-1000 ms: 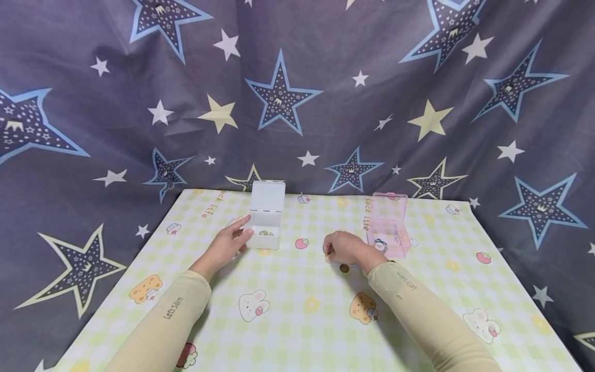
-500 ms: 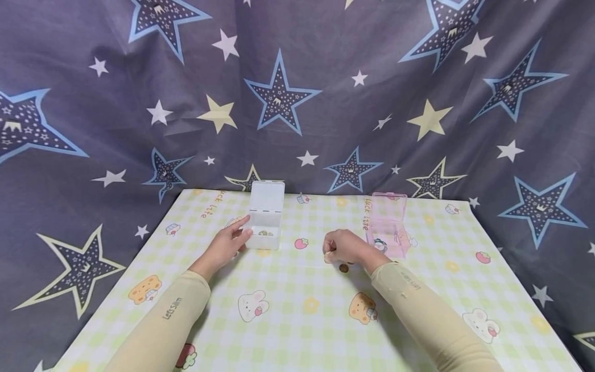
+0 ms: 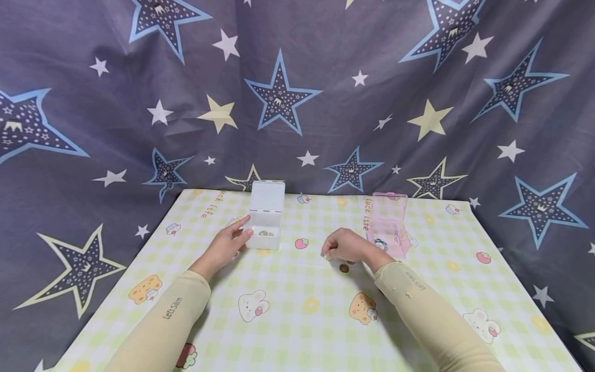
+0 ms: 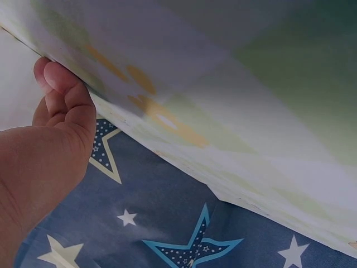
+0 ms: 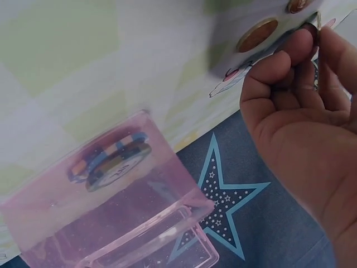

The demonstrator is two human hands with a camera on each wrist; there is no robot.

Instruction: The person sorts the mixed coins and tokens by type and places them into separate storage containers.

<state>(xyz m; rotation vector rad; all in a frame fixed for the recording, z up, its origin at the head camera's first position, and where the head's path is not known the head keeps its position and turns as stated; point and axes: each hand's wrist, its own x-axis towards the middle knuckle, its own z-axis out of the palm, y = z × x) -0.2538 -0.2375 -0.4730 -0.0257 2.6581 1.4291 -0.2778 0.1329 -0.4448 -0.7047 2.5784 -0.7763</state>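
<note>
My right hand (image 3: pixel 346 245) pinches a coin between thumb and fingertips, just above the cloth; in the right wrist view the held coin (image 5: pixel 319 21) shows as a thin golden edge. A brown coin (image 3: pixel 344 268) lies on the cloth below that hand. In the right wrist view, another coin (image 5: pixel 298 5) lies beside it, partly cut off by the frame. My left hand (image 3: pixel 225 247) rests against the left side of a white box (image 3: pixel 264 242), thumb and fingers touching its wall. The box's lid (image 3: pixel 268 196) stands raised, and several gold-coloured coins (image 3: pixel 265 233) lie inside.
Right of the right hand stands a clear pink box (image 3: pixel 389 240) with its lid up. Chips (image 5: pixel 114 164) with blue, white and dark edges lie in it. A checked cloth (image 3: pixel 297 320) covers the table, and a starry curtain (image 3: pixel 325 124) hangs behind.
The right hand has lifted slightly and turned, with the coin between its fingertips. The left hand and both boxes stay where they were.
</note>
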